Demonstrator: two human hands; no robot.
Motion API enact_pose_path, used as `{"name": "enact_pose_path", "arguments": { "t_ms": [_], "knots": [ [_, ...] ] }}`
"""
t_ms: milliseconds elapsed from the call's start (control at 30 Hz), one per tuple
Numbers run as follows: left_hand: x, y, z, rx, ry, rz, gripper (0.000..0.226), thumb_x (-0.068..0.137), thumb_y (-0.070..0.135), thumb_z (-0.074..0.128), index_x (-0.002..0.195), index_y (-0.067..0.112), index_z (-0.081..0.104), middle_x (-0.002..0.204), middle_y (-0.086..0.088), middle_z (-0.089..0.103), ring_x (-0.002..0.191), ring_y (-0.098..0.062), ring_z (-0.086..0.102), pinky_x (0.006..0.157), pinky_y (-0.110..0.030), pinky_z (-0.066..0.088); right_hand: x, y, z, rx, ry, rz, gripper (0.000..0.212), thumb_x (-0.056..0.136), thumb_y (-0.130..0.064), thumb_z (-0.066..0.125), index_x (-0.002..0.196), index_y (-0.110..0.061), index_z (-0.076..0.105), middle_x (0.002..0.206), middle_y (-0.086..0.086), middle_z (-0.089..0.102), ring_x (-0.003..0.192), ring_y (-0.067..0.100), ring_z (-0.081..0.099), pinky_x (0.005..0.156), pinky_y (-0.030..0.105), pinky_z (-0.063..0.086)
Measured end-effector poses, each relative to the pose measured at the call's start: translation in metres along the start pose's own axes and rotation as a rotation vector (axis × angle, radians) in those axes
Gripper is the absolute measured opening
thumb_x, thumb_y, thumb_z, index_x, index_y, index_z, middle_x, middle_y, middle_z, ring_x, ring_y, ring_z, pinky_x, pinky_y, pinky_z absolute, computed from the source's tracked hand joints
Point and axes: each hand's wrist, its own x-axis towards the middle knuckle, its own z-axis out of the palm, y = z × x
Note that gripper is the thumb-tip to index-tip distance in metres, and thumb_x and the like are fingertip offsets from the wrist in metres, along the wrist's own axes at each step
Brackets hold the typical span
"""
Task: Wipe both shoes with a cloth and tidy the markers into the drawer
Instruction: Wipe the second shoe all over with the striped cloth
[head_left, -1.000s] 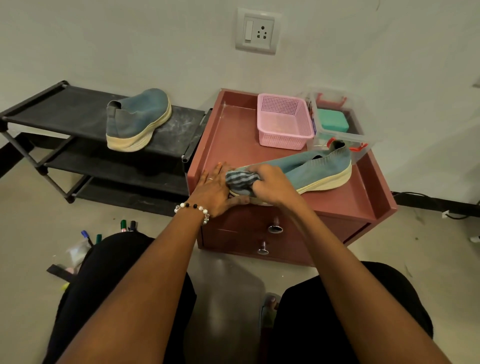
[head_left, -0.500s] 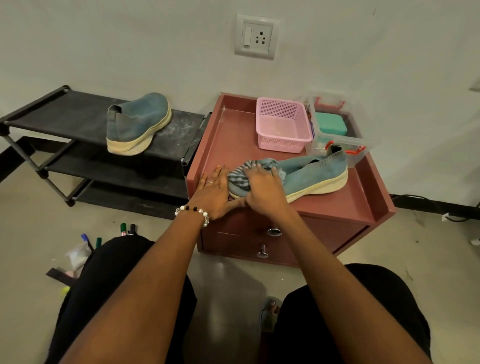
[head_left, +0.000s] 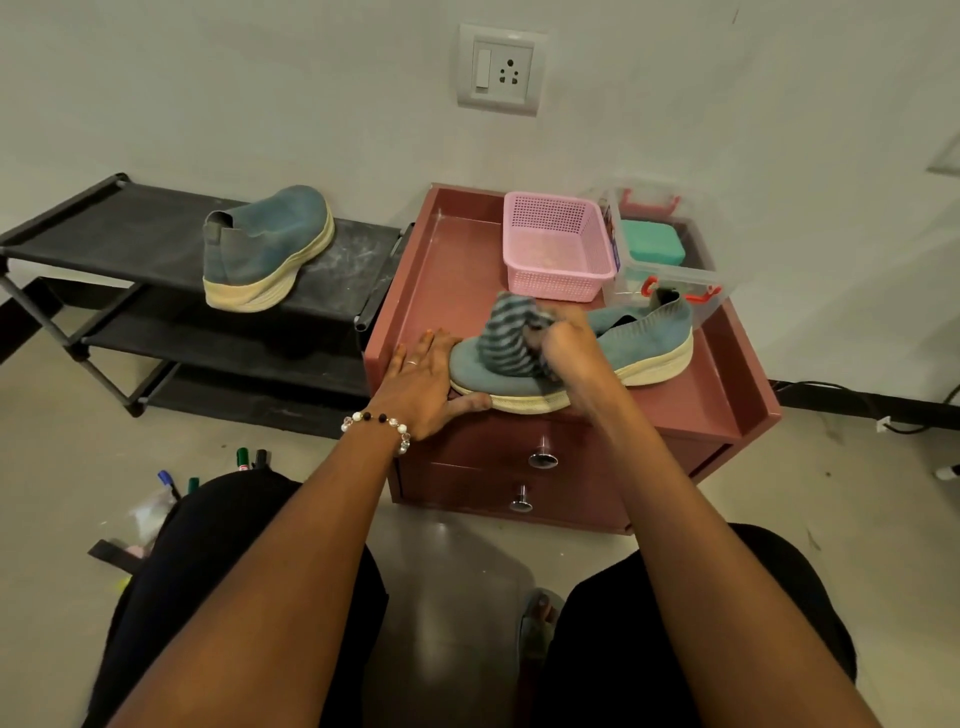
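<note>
Grey floor (head_left: 67, 467) and a pale wall (head_left: 208, 78) with a socket (head_left: 501, 67) filled the frame; a black rack (head_left: 130, 244) stood at upper left and a red-brown cabinet (head_left: 441, 270) at centre, its two drawers (head_left: 467, 478) shut, knobs facing the person. A pink basket (head_left: 556, 244) and a clear box (head_left: 670, 270) sat at the back of the cabinet top.

One blue shoe (head_left: 644, 338) lay on the near part of that top, long axis running across the frame, toe toward the left, heel toward the right. The second shoe (head_left: 265, 244) sat on the rack's top shelf, well apart, toward the upper left.

The left hand (head_left: 421, 384) lay with fingers mostly straight, touching the toe, thumb along the sole edge, bracing rather than gripping. The right hand (head_left: 566, 348) was curled round a bunched striped cloth (head_left: 506, 338), pressing it onto the upper just behind the toe. From that grip the unwiped length seemed to run rightward toward the heel, so a stroke along the axis would suit the right hand, which was nearer.

Markers (head_left: 249, 457) lay on the floor at lower left, beside the left knee, partly hidden; their number could not be told. They were nearer the left hand, and the drawer would need opening first.
</note>
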Motion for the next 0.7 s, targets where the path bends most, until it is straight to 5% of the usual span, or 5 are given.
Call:
{"name": "enact_pose_path", "arguments": {
  "t_ms": [167,267,367,600,700],
  "knots": [
    [0.001,0.002,-0.003,-0.026,-0.018,-0.004,0.098,0.08,0.073,0.044,0.151,0.018,0.004,0.16,-0.006,0.003,0.147,-0.018,-0.005,0.118,-0.046,-0.007,-0.003,-0.006,-0.016,-0.111,0.663,-0.27,0.035,0.081,0.007,0.041,0.108,-0.005,0.059,0.093,0.0,0.062,0.084,0.01,0.053,0.07,0.017,0.044],
    [0.002,0.001,-0.002,-0.014,-0.04,-0.012,0.099,0.079,0.075,0.041,0.151,0.018,0.002,0.16,-0.004,-0.001,0.147,-0.017,-0.008,0.118,-0.045,-0.008,-0.008,0.002,0.003,-0.38,0.236,-0.449,0.047,0.077,0.011,0.047,0.12,-0.002,0.057,0.108,0.002,0.063,0.098,0.013,0.059,0.086,0.023,0.047],
    [0.003,0.0,-0.001,0.09,-0.086,0.001,0.099,0.078,0.078,0.031,0.153,0.021,-0.001,0.16,-0.003,-0.01,0.146,-0.016,-0.014,0.117,-0.044,-0.01,-0.008,0.023,0.028,-0.97,-0.141,-0.439,0.053,0.077,-0.024,0.07,0.127,-0.016,0.055,0.12,0.01,0.062,0.113,0.03,0.054,0.097,0.038,0.039],
    [0.001,0.0,-0.001,-0.042,-0.007,-0.012,0.096,0.08,0.073,0.045,0.15,0.02,0.007,0.16,-0.003,0.003,0.147,-0.016,-0.005,0.118,-0.045,-0.005,0.005,0.028,0.005,-1.447,0.118,-0.307,0.029,0.087,-0.018,0.054,0.113,-0.024,0.062,0.111,0.003,0.066,0.113,0.025,0.057,0.113,0.059,0.003],
    [0.002,0.001,-0.001,-0.043,-0.003,-0.006,0.096,0.08,0.073,0.046,0.15,0.021,0.008,0.16,-0.004,0.004,0.147,-0.016,-0.004,0.118,-0.046,-0.005,-0.002,0.025,0.01,-1.506,0.178,-0.249,0.024,0.089,-0.009,0.046,0.103,-0.014,0.065,0.103,0.006,0.068,0.11,0.027,0.057,0.114,0.06,0.003]
  ]
}}
